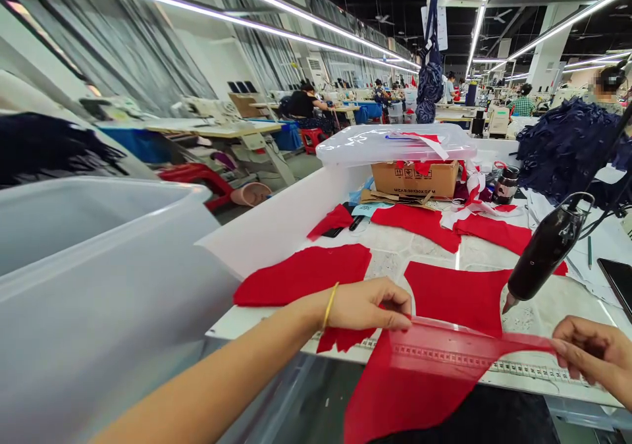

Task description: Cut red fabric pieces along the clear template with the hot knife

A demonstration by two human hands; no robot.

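Observation:
A piece of red fabric (405, 398) is stretched taut between my two hands over the table's front edge. My left hand (372, 302), with a yellow bangle at the wrist, pinches its upper left corner. At the far right of the piece, my right hand (590, 352) grips a narrow end between thumb and fingers. The band near the top edge looks thin and see-through. Behind it, a measuring tape (523, 369) runs along the table edge. Just beyond lie a flat red fabric panel (454, 292) and a larger red piece (306, 269).
A black hanging tool (548, 253) with a pointed tip hangs close above the right side. A large translucent bin (99, 286) stands at left. At the back are a cardboard box (415, 182) under a plastic lid (355, 144), a dark jar (506, 186) and a navy fabric heap (567, 144).

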